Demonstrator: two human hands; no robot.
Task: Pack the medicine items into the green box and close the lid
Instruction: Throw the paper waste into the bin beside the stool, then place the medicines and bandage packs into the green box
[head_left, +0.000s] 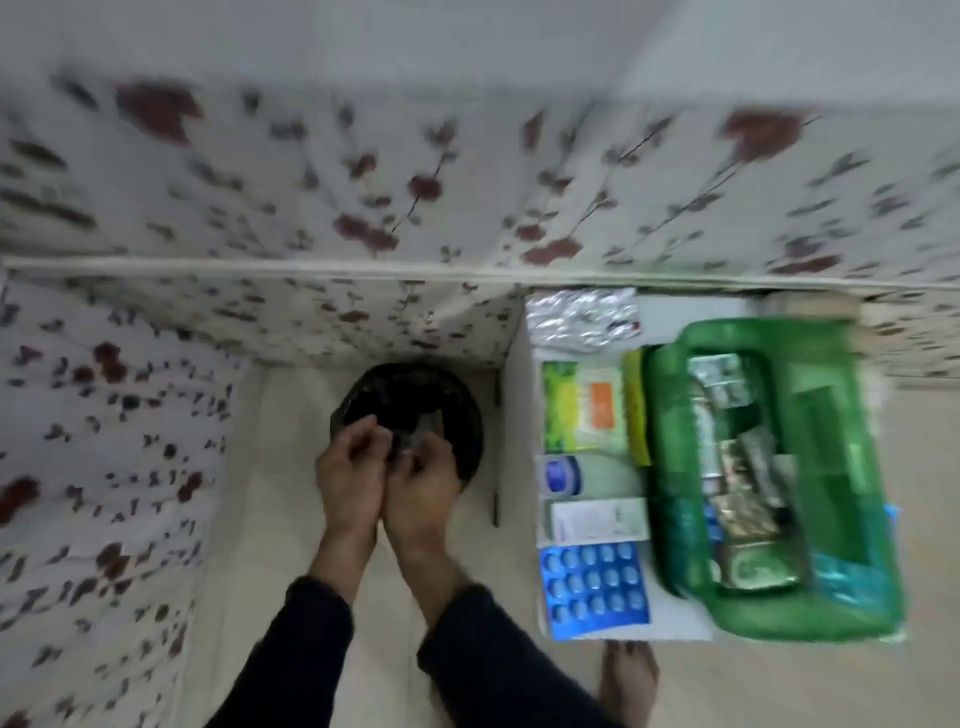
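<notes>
The green box (810, 395) stands open on a white table (675, 623) at the right, holding several medicine packs. Beside it on the table lie a silver blister strip (582, 317), a green and orange sachet pack (582, 410), a small blue-lidded jar (561, 475), a white carton (597, 519) and a blue blister pack (592, 584). My left hand (350, 467) and my right hand (423, 478) are together over a black-lined bin (415, 395) on the floor, pinching a small dark, blurred item between them. Both hands are well left of the box.
A flower-patterned cloth (311, 182) covers furniture behind and to the left. A bare foot (628, 680) shows on the floor below the table. The bin sits in a narrow gap between the cloth and the table's side.
</notes>
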